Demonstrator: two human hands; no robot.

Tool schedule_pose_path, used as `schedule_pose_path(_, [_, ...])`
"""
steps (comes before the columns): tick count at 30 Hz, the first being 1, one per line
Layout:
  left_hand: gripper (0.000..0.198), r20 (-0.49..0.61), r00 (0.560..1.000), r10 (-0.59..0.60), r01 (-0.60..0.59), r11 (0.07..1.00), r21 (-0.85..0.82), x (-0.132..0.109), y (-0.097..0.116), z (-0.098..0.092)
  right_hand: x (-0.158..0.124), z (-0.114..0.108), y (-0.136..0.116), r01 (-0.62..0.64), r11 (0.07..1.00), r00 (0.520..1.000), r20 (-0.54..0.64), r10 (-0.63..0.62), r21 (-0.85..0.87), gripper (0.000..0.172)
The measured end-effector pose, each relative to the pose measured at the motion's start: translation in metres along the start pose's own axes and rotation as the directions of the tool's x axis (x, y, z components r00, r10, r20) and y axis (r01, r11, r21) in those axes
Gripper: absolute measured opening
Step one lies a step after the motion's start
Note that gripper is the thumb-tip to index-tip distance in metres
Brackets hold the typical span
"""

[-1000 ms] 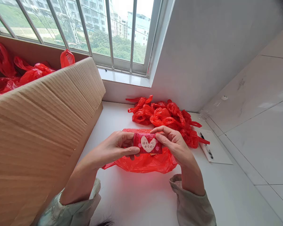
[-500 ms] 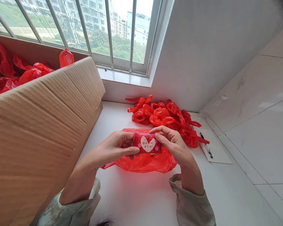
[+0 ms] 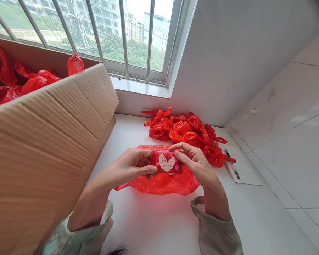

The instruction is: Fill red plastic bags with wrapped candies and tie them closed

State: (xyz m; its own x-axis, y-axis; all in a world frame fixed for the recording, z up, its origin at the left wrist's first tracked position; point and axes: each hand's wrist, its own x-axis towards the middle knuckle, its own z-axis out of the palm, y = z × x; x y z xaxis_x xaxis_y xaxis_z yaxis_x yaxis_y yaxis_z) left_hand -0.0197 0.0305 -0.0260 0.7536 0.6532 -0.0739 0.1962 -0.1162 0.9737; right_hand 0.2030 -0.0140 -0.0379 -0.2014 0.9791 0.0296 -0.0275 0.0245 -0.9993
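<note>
- We hold a small, rectangular red packet (image 3: 172, 169), printed with pink flowers and a pale lettered heart, level above the counter (image 3: 149, 223), printed face towards us.
- Our left hand (image 3: 131, 164) is nearly closed, thumb and fingers pinching the packet's left end.
- Our right hand (image 3: 194, 161) has its thumb and fingertips closed on the opposite end, upper corner.
- Behind and below the packet: a thin, translucent red plastic bag (image 3: 162, 186), spread on the white surface. We cannot tell what it contains.
- Beyond: a heap of knotted red plastic bags (image 3: 186, 129). To the left, a brown corrugated cardboard box (image 3: 50, 141) with more red bags inside.
- Step in hand, we judge: steadying the packet for a look.
- Any next move calls for easing one pinch while the other keeps the packet steady.
</note>
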Motion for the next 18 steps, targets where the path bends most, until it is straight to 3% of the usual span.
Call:
schedule_pose_path(11, [0.026, -0.038, 0.999, 0.007, 0.0, 0.984, 0.179, -0.0014, -0.0004, 0.0, 0.0007, -0.0008, 0.0026, -0.01, 1.0, 1.0, 0.0, 0.01, -0.024, 0.025])
schedule_pose_path(18, [0.019, -0.035, 0.999, 0.008, -0.001, 0.982, 0.188, 0.0012, -0.0018, 0.0005, 0.0009, -0.0005, 0.0025, -0.015, 0.999, 1.0, 0.02, 0.015, -0.044, 0.026])
